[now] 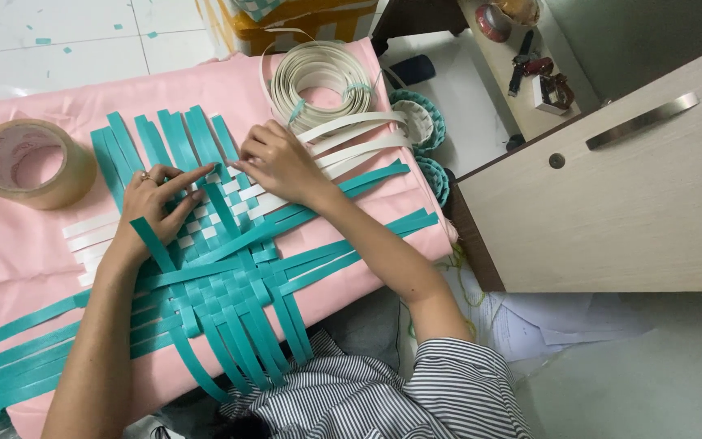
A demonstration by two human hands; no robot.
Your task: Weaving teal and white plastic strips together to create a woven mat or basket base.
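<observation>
A flat weave of teal plastic strips (221,284) lies on a pink sheet (18,244), with several white strips (351,138) crossing its upper part. My left hand (152,207), a ring on one finger, presses down on the weave where teal and white strips cross. My right hand (282,162) rests fingertips-down on the white strips just right of it, pinching at a strip near the weave's top. Loose teal strip ends fan out on all sides.
A roll of brown packing tape (30,162) stands at the left on the pink sheet. A coil of white strip (318,77) lies at the top. A wooden cabinet (611,195) with a metal handle stands to the right. Small woven teal pieces (432,130) sit beside it.
</observation>
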